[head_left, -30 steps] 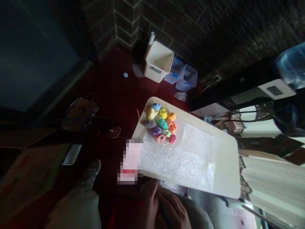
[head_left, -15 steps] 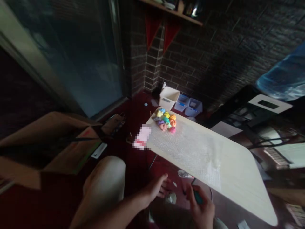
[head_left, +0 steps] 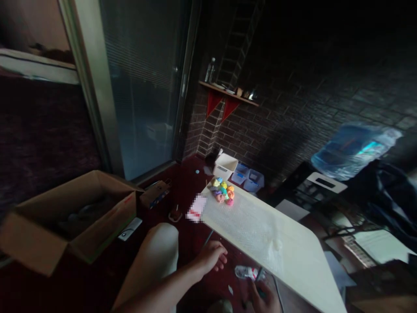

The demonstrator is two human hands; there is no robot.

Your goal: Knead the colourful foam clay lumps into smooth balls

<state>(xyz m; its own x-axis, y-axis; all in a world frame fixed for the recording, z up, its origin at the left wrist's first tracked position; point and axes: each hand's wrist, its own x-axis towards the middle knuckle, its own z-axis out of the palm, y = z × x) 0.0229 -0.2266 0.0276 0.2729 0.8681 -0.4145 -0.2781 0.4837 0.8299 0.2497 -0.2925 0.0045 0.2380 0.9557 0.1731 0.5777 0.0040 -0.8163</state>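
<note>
My left hand point(head_left: 213, 256) hovers below the near edge of the white folding table point(head_left: 302, 243), its fingers loosely bent and a little apart, with nothing seen in it. At the bottom, my right hand point(head_left: 265, 298) is closed around a teal-green handle point(head_left: 261, 290); the rest of that tool is dark and blurred, so its kind does not show. Just beyond the right hand a clear plastic bottle point(head_left: 246, 272) lies on the floor. On the table's far left corner sits a cluster of colourful soft lumps point(head_left: 223, 191), beside clear bubble wrap point(head_left: 250, 224).
An open cardboard box point(head_left: 100, 226) stands at the left on the dark red floor. A white bin point(head_left: 224, 166) and bluish bins point(head_left: 253, 180) sit behind the table. My knee point(head_left: 161, 248) is left of my arm. A blue water jug point(head_left: 348, 150) is at right.
My head view has tilted up and shifted, so the table appears lower and more of the shelf and box shows. The left hand's fingers are more bent; the right hand sits lower in view.
</note>
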